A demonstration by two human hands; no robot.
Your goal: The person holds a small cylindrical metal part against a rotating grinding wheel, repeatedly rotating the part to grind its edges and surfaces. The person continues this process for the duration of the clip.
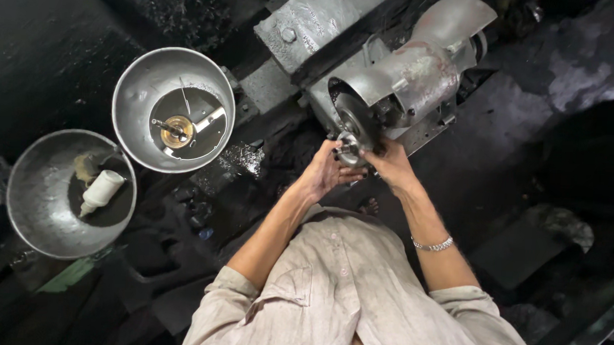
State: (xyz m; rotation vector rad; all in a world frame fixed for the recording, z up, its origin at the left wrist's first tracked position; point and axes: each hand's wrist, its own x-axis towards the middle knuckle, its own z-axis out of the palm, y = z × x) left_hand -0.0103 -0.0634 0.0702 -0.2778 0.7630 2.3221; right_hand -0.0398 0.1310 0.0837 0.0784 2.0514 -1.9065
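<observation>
Both hands, left hand (pixel 324 172) and right hand (pixel 389 162), are closing together around a small round silvery metal part (pixel 349 148), pressing it against the dark grinding wheel (pixel 356 119) of the grey bench grinder (pixel 415 70) just above them. Off to their left, two round steel bowls (pixel 134 99) are keeping spare pieces and a white bottle (pixel 101 191) within reach.

Two metal bowls at the left of a dark, grimy workshop floor

The upper bowl (pixel 174 109) held a brass-coloured round part (pixel 178 131) and thin metal rods; the lower bowl (pixel 71 193), just beside it, held a small white squeeze bottle (pixel 100 190) lying tilted near a yellowish smear.
</observation>
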